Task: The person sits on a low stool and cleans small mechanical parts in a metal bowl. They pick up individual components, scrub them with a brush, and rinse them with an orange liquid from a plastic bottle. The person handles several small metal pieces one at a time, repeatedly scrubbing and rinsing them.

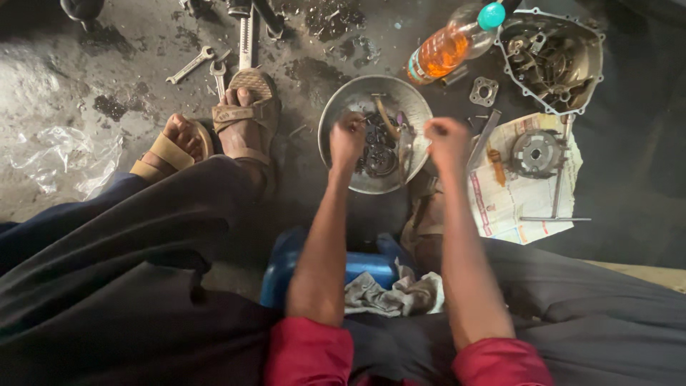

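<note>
Both forearms reach straight forward. The left hand (348, 136) and right hand (447, 136) are fisted over the round, dented metal bowl (343, 100) of dark greasy parts; what each grip holds cannot be told.

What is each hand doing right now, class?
Left hand: fist closed over the metal bowl; contents cannot be told.
Right hand: closed fist; contents cannot be told.

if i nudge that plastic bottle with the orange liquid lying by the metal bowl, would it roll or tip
The plastic bottle already lies tilted on its side, so it cannot tip; being round, it would probably roll. It looks partly filled with orange liquid, so the weight may slosh and make it wobble. The dark floor around it looks oily, so the bottle could be slippery. Its teal cap appears closed.
</note>
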The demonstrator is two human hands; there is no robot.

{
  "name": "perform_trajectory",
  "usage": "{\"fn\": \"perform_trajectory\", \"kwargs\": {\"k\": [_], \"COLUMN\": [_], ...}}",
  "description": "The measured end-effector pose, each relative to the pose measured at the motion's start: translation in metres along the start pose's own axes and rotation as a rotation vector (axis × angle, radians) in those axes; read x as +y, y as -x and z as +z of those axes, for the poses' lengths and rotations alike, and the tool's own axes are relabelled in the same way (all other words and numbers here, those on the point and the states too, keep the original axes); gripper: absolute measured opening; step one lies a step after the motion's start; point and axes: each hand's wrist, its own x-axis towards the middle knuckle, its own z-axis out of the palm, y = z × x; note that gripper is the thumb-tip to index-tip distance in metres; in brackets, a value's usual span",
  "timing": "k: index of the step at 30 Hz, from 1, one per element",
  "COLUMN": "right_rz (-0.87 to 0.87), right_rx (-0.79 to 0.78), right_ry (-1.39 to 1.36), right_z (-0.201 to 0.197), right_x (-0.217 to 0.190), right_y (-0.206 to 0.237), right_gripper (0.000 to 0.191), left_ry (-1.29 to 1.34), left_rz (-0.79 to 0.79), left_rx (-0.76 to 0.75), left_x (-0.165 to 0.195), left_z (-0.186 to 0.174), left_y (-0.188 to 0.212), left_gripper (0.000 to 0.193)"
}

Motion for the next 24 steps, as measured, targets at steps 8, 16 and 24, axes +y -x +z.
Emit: {"fn": "perform_trajectory", "kwargs": {"k": [8, 16, 24], "right_rz": [-0.414, -0.626, -0.824], "right_rx": [0.113, 0.082, -0.003], "right_ry": [0.665, 0.864, 0.811], "right_z": [0.041, 0.033, 0.052], "right_x": [-0.001, 0.003, 0.000], "right_y": [0.038, 0.038, 0.028], "right_gripper": [0.030, 0.025, 0.020], "left_ry": [-0.703, -0.792, -0.752], "left_rz": [0.386, 0.524, 0.454], "left_rx": [-0.261, -0.291, -0.194], "left_x": [-0.004, -0.020, -0.027], "left_z": [0.003, 0.006, 0.002], "left_y": [0.020, 0.025, 0.035], "left_gripper": [0.044, 0.024, 0.018]}}
